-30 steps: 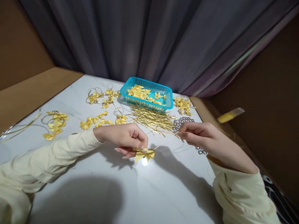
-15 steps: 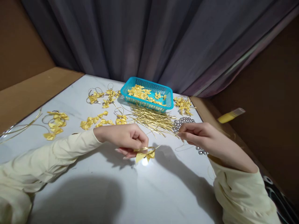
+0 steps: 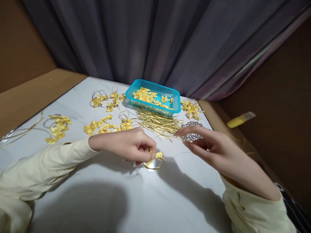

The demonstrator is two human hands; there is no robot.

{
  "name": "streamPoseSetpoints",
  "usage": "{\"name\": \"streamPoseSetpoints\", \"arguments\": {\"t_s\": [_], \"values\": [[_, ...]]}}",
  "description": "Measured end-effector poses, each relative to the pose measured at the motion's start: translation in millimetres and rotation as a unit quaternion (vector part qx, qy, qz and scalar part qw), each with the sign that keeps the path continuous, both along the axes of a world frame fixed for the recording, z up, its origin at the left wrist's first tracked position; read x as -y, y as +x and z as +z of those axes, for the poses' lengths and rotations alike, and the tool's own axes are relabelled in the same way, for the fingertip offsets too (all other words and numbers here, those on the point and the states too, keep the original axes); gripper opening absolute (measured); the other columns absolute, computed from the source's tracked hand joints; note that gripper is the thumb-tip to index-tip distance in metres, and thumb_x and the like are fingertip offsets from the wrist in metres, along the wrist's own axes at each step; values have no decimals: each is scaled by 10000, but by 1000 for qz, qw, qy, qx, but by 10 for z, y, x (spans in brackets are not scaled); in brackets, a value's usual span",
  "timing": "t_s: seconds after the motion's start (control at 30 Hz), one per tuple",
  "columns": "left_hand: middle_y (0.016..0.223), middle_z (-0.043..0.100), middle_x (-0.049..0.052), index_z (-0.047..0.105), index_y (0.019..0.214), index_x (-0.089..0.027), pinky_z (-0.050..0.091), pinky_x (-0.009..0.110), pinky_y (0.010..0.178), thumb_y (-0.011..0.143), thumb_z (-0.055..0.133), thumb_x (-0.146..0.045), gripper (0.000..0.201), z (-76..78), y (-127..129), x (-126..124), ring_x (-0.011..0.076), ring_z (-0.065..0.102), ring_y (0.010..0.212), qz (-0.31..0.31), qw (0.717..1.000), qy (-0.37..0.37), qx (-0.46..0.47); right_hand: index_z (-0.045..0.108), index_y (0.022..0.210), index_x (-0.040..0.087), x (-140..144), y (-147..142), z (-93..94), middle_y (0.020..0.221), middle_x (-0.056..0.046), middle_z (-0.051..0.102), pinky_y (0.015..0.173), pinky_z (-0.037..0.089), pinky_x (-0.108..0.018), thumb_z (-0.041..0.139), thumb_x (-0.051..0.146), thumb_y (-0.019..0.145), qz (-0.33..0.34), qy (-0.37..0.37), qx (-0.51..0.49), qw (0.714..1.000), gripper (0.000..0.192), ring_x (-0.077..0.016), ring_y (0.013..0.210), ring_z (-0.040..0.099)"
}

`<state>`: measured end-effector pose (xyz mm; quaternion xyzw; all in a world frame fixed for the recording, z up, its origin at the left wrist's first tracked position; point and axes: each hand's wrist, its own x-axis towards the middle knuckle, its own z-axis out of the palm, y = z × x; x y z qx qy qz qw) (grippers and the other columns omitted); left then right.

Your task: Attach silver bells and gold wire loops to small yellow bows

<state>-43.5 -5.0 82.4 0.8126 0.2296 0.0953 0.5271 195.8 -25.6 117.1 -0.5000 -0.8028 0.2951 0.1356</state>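
My left hand (image 3: 131, 144) is closed, pinching a gold cord loop (image 3: 155, 167) with a yellow ribbon bow (image 3: 159, 155) on it. Part of the bow is hidden behind the fingers. To the right, my right hand (image 3: 211, 147) is open, thumb and forefinger apart, beside a patch of silver beads (image 3: 193, 136). Just beyond its fingertips lies a heap of cut gold cords (image 3: 157, 123).
A blue plastic basket (image 3: 178, 106) holding yellow bows stands at the back. Finished-looking bows on cord loops (image 3: 59, 127) lie at the left, with more bows (image 3: 190, 110) at the back right. A yellow-and-clear tube (image 3: 240, 119) sits at the right edge.
My right thumb and forefinger have parted from their pinch, and the hand has shifted slightly. In my left hand the loop has turned, now hanging below the bow.
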Motion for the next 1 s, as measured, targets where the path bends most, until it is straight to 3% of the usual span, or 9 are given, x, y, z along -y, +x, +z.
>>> {"name": "streamPoseSetpoints", "arguments": {"t_s": [0.13, 0.23, 0.43, 1.0], "values": [[485, 569, -31, 570, 689, -125, 357, 94, 435, 752, 491, -47, 128, 11, 3, 21, 40, 492, 421, -8, 999, 47, 5, 575, 1002, 190, 153, -161, -6, 748, -32, 612, 465, 360, -212, 444, 258, 870, 80, -42, -21, 996, 198, -95, 493, 473], [477, 528, -50, 571, 671, -123, 327, 97, 441, 745, 492, -33, 141, 20, 13, 43, 26, 444, 415, -15, 996, 86, 12, 583, 966, 190, 199, -230, -64, 871, -43, 630, 572, 403, -214, 444, 230, 889, 123, -7, -36, 992, 164, -104, 617, 532], [472, 445, -73, 580, 663, -133, 283, 129, 441, 764, 509, -76, 136, 55, 19, 77, 27, 362, 415, -7, 989, 144, 9, 594, 935, 159, 164, -247, -140, 646, 7, 585, 510, 348, -187, 458, 251, 902, 140, 1, -33, 990, 167, -75, 495, 445], [483, 437, -69, 564, 682, -123, 279, 121, 445, 805, 514, -118, 133, 106, 20, 123, 22, 382, 424, -14, 990, 139, -14, 613, 887, 151, 165, -228, -117, 701, -9, 630, 517, 363, -163, 463, 205, 895, 136, -8, -48, 990, 159, -65, 544, 485]]}}
